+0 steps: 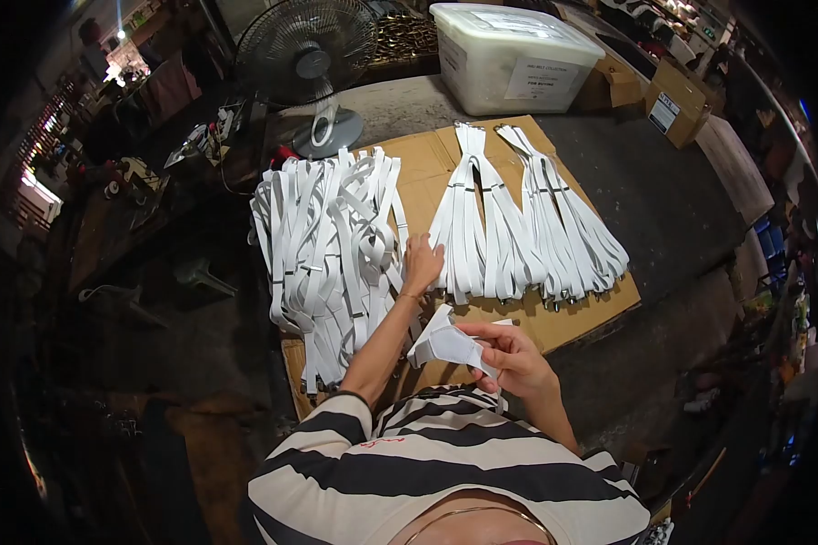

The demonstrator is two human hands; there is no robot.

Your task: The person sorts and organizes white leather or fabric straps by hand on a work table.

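My right hand (511, 357) is closed around a white strap (447, 343), which is folded into loops in front of my shirt. My left hand (423, 263) reaches forward between a loose heap of white straps (323, 245) and a neat bundle of white straps (482, 227). Its fingers are bent and drawn together; what lies between them is hidden. A second neat bundle (568, 232) rests to the right of the first. Dark bands cross both bundles, and small metal pieces show at their ends.
A flattened cardboard sheet (600, 313) lies under the straps on the dark table (673, 200). Behind stand a desk fan (314, 68) and a lidded white plastic bin (518, 64). A cardboard box (677, 104) sits at the back right.
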